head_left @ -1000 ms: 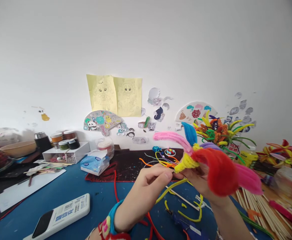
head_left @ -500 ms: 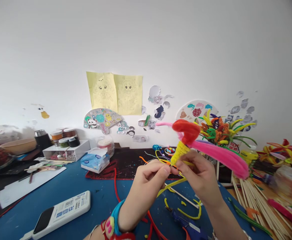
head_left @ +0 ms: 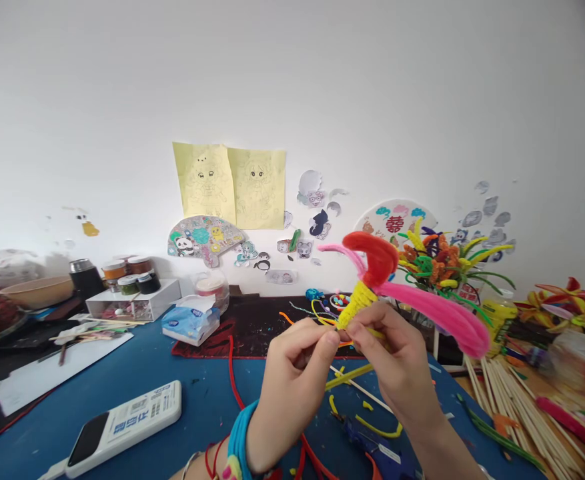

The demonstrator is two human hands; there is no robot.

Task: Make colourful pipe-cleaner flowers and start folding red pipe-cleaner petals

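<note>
A pipe-cleaner flower is held up over the table, with red petals (head_left: pixel 379 257), long pink petals (head_left: pixel 437 313) and a tightly coiled yellow base (head_left: pixel 356 301). My right hand (head_left: pixel 397 353) grips the yellow base between thumb and fingers. Just below it, my left hand (head_left: pixel 302 373) pinches at the lower tip of the coil; what exactly lies between the fingertips is too small to see clearly. A loose yellow pipe cleaner (head_left: pixel 349 377) stretches out under both hands.
A white phone-like device (head_left: pixel 127 427) lies at left, near a tissue pack (head_left: pixel 191 320). Below my hands are a blue glue gun (head_left: pixel 377 453) and yellow scraps. Wooden sticks (head_left: pixel 517 407) and a finished bouquet (head_left: pixel 437 260) are at right.
The flower has tilted slightly, and its red petals stand a little higher and more upright. My left hand has turned a little, its fingertips still at the coil's lower end.
</note>
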